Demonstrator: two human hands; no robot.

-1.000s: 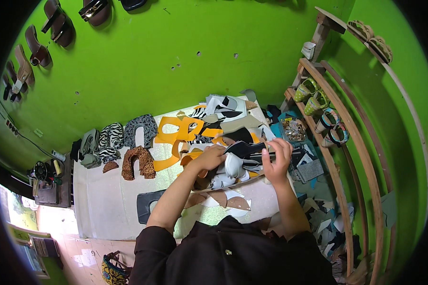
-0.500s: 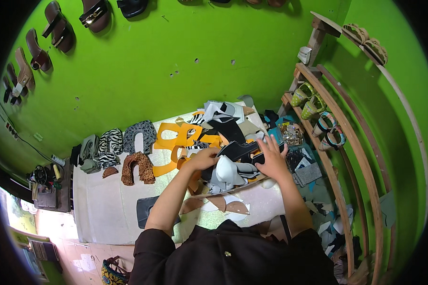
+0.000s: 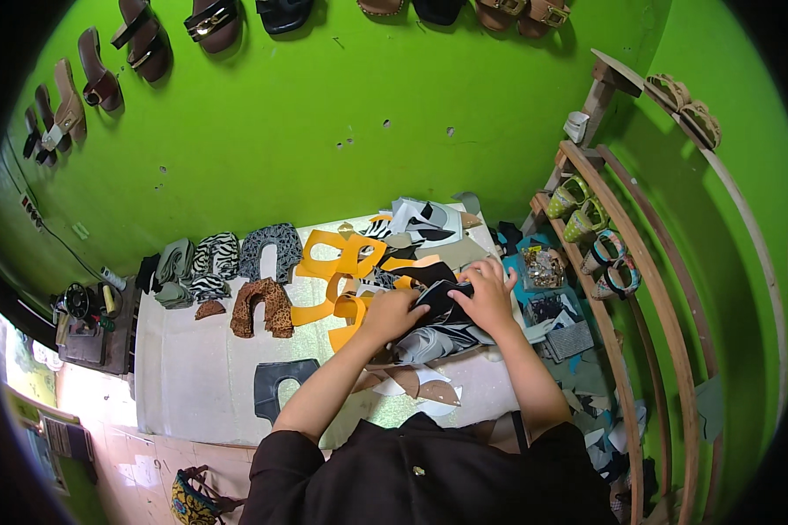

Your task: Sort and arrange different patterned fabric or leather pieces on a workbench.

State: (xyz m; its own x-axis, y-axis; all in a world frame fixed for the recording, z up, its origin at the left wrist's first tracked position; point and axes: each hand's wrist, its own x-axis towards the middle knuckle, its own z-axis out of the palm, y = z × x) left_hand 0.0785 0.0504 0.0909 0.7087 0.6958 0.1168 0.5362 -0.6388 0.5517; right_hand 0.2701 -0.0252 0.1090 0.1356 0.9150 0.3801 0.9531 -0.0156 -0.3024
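Over a heap of cut leather pieces, my left hand (image 3: 391, 315) and my right hand (image 3: 488, 296) grip a black leather piece (image 3: 440, 303) between them. The fingers of both hands are bent around its edges. Directly under it lie crumpled grey pieces (image 3: 431, 344). Orange cut-outs with openings (image 3: 359, 254) spread to the left of the heap. Beside my left forearm rests a black U-shaped piece (image 3: 270, 389). Brown and white offcuts (image 3: 438, 391) lie on the near side of the heap.
The white table (image 3: 188, 367) bears leopard-print (image 3: 244, 313), zebra-print (image 3: 215, 254) and grey patterned (image 3: 276, 236) stacks. To the right stand a wooden rack (image 3: 600, 328) with sandals and a box of small parts (image 3: 543, 266). A small machine (image 3: 79, 302) is at far left.
My right hand has gone from spread fingers to gripping the black leather piece, which is now drawn between both hands. A white-grey piece that stood up in front now lies lower. The view has shifted.
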